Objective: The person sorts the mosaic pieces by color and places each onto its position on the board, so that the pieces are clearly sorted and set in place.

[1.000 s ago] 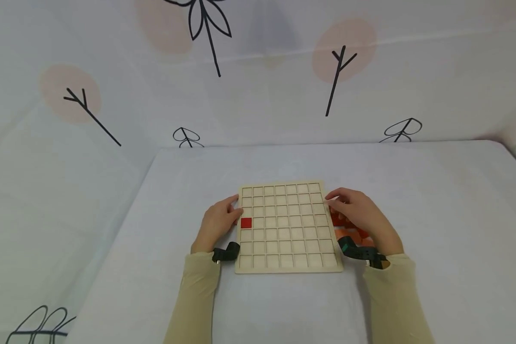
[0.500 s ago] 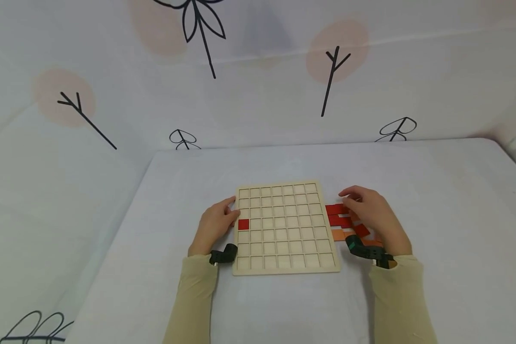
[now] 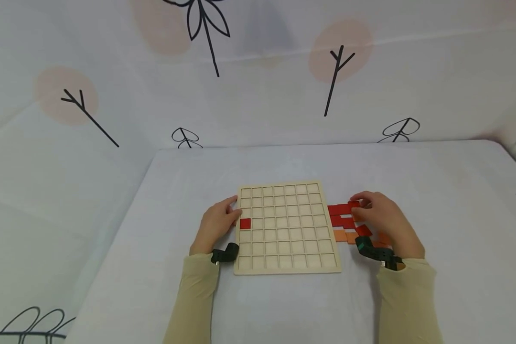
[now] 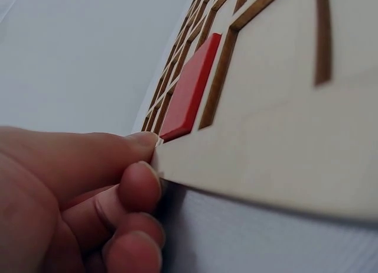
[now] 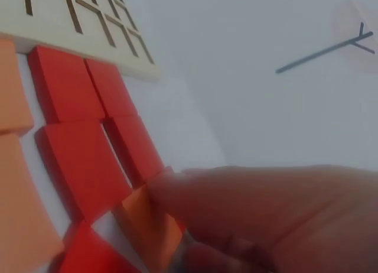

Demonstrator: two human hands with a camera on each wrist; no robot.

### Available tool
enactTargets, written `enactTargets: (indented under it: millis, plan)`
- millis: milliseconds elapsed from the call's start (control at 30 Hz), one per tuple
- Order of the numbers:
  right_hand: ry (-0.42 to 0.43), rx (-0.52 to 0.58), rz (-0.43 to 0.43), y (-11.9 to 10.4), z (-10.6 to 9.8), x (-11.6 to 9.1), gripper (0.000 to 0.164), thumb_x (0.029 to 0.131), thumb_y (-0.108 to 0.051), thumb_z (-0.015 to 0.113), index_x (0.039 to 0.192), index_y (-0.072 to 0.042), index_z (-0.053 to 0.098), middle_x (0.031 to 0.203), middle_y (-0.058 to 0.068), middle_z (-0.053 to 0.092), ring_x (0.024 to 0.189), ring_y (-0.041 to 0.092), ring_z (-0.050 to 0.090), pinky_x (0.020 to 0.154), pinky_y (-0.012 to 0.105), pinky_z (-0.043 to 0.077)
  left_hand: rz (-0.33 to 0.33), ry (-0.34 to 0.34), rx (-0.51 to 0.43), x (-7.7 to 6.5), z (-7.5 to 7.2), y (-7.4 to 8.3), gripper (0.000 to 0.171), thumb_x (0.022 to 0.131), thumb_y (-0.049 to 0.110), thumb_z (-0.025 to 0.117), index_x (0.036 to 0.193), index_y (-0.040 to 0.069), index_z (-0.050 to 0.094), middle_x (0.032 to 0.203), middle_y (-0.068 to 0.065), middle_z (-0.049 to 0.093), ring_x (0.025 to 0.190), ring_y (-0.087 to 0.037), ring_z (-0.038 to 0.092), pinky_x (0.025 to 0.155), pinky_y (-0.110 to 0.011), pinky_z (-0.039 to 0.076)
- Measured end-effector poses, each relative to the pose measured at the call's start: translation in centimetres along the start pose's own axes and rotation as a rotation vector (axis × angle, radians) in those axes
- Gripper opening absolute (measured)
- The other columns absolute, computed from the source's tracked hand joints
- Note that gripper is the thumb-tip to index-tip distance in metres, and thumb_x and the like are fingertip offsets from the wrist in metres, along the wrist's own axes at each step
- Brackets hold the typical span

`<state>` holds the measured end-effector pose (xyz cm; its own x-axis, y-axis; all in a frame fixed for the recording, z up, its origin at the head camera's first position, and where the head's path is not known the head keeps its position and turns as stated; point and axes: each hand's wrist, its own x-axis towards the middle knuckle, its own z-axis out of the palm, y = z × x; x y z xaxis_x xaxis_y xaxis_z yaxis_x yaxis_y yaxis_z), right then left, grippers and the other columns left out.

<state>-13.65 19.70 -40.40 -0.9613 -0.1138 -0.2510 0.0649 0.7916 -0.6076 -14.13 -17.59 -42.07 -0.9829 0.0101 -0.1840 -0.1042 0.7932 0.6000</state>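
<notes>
A pale wooden grid board [image 3: 290, 235] lies on the white-covered table. One red square tile [image 3: 245, 223] sits in a cell of its leftmost column. My left hand [image 3: 215, 223] pinches the board's left edge beside that tile, thumb on the rim and fingers curled against the side. Right of the board, my right hand [image 3: 387, 220] holds a red tile [image 3: 354, 204] between thumb and fingertips, at the end of the top red row. In the right wrist view the thumb hides most of that tile, and an orange tile [image 5: 150, 226] shows right below the thumb.
Several red tiles [image 3: 342, 221] and orange tiles [image 3: 340, 235] lie in rough rows against the board's right edge. Another red tile [image 3: 363, 231] lies askew. Black wrist cameras [image 3: 225, 253] sit close over the table. A patterned cloth [image 3: 258, 95] hangs behind.
My right hand has moved right from the board's edge, over the tiles, to the red tile at the row's end, uncovering red and orange tiles. The left hand stays on the board.
</notes>
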Motion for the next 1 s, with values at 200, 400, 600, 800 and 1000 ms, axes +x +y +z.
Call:
enactTargets:
  millis: [200, 400, 600, 800, 1000]
  plan:
    - [-0.009, -0.008, 0.016, 0.44, 0.02, 0.2, 0.044, 0.084, -0.023, 0.06, 0.121, -0.003, 0.047, 0.111, 0.023, 0.045, 0.098, 0.038, 0.042, 0.078, 0.05, 0.04, 0.004, -0.006, 0.008, -0.03, -0.08, 0.22, 0.048, 0.088, 0.029, 0.055, 0.133, 0.018, 0.044, 0.063, 0.002, 0.053, 0.052, -0.014, 0.05, 0.057, -0.028, 0.037]
    - [0.01, 0.015, 0.039, 0.72, 0.08, 0.37, 0.046, 0.082, -0.024, 0.062, 0.119, -0.004, 0.045, 0.112, 0.023, 0.043, 0.1, 0.038, 0.04, 0.078, 0.05, 0.041, 0.019, 0.006, 0.004, -0.04, -0.13, 0.29, 0.048, 0.087, 0.028, 0.056, 0.133, 0.018, 0.045, 0.063, 0.002, 0.053, 0.051, -0.014, 0.05, 0.056, -0.028, 0.038]
    - [0.034, 0.051, 0.042, 0.64, 0.28, 0.3, 0.041, 0.084, -0.024, 0.061, 0.115, -0.004, 0.046, 0.109, 0.02, 0.047, 0.097, 0.036, 0.043, 0.075, 0.045, 0.042, 0.013, 0.005, 0.008, -0.07, -0.15, 0.3, 0.048, 0.087, 0.029, 0.056, 0.133, 0.019, 0.044, 0.063, 0.002, 0.053, 0.052, -0.014, 0.05, 0.055, -0.028, 0.037]
    - [0.072, 0.068, 0.051, 0.37, 0.45, 0.5, 0.037, 0.086, -0.026, 0.058, 0.115, -0.006, 0.047, 0.106, 0.018, 0.05, 0.096, 0.034, 0.044, 0.073, 0.042, 0.042, 0.004, 0.004, 0.003, -0.12, -0.24, 0.3, 0.048, 0.087, 0.03, 0.056, 0.133, 0.019, 0.045, 0.063, 0.002, 0.053, 0.053, -0.014, 0.049, 0.054, -0.028, 0.037]
    - [0.168, 0.093, 0.031, 0.15, 0.86, 0.67, 0.04, 0.088, -0.034, 0.054, 0.118, -0.008, 0.049, 0.109, 0.017, 0.05, 0.096, 0.033, 0.046, 0.071, 0.041, 0.044, -0.001, -0.001, 0.0, -0.16, -0.27, 0.38, 0.048, 0.087, 0.029, 0.056, 0.133, 0.018, 0.045, 0.063, 0.002, 0.054, 0.053, -0.014, 0.05, 0.055, -0.028, 0.037]
